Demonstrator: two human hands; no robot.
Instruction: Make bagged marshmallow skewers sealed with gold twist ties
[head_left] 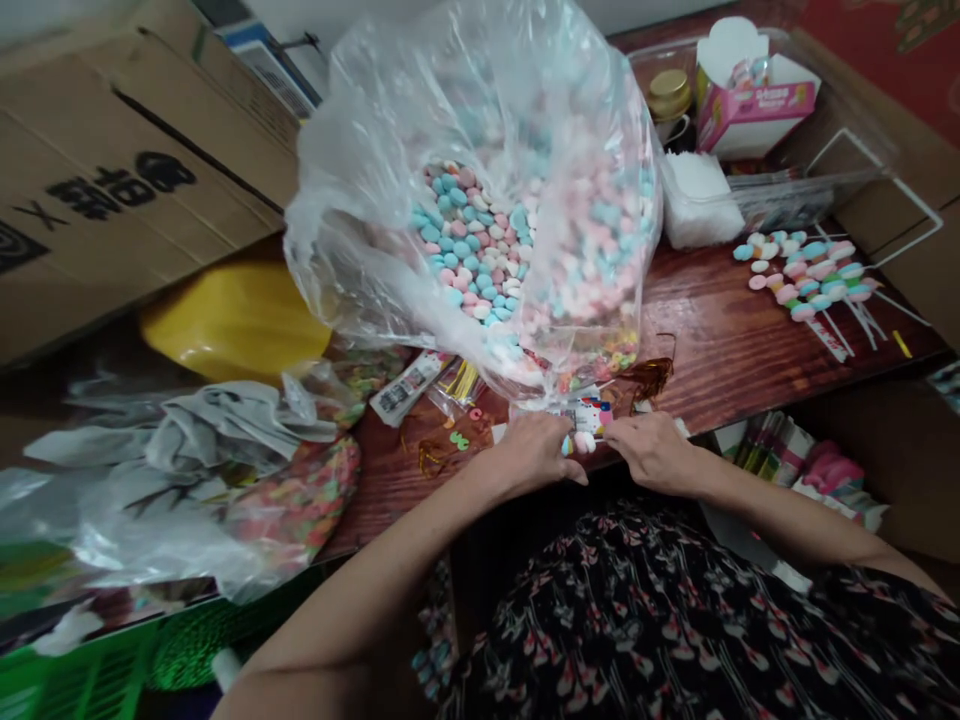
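My left hand (pixel 536 455) and my right hand (pixel 652 450) meet at the near edge of the wooden table (pixel 720 340). Their fingers pinch a small clear packet (pixel 585 425) with a printed cartoon label and pale candies at its lower end. Just beyond my hands, a large clear plastic bag (pixel 480 230) of pink, blue and white candies rests on the table. Its mouth is wide open. Several loose gold twist ties (pixel 649 378) lie by my right hand, and a small heap of printed wrappers (pixel 409 388) lies left of my left hand.
Candy skewers (pixel 802 280) lie at the right on the table, behind them a pink paper box (pixel 754 95), a jar (pixel 669 105) and white tissues (pixel 697 200). A cardboard box (pixel 127 160), a yellow object (pixel 236 322) and a bag of colourful candies (pixel 300 510) crowd the left.
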